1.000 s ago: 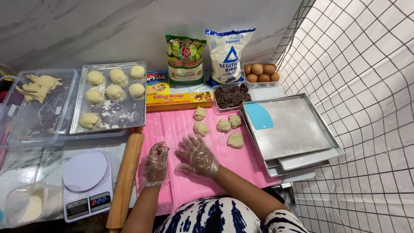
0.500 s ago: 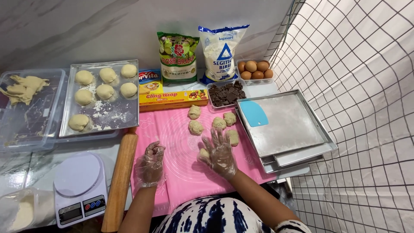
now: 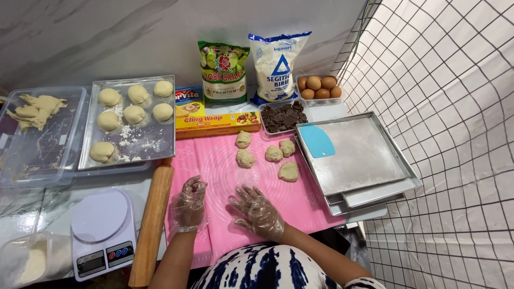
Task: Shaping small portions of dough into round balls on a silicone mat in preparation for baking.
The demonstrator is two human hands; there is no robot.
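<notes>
Marble wall and a grid-pattern white sheet on the right close in a worktop seen from the head camera, with a pink mat (image 3: 214, 160) spread in the middle. Both hands wear thin clear gloves and rest on the mat, holding nothing: the left hand (image 3: 188, 204) has its fingers loosely curled, the right hand (image 3: 257, 210) is spread flat with fingers open. Five dough pieces (image 3: 274, 153) lie apart from one another on the far part of the mat, near the right hand but not touching it, probably spaced so they do not stick together. A rolling pin (image 3: 152, 217) lies along the mat's left edge, just beside the left hand. Left of it stand a white kitchen scale (image 3: 101, 227) and a floured tray of dough balls (image 3: 131, 101). Stacked empty trays (image 3: 356, 160) sit to the right with a blue scraper (image 3: 317, 142) on the top one, likely kept within easy reach. Behind the mat are a cling wrap box (image 3: 214, 126), a tub of chocolate pieces (image 3: 282, 116), two bags and eggs (image 3: 318, 87). At far left a clear box with dough scraps (image 3: 35, 109) is cut off by the frame edge, and the tub at bottom left is too blurred to tell its contents
</notes>
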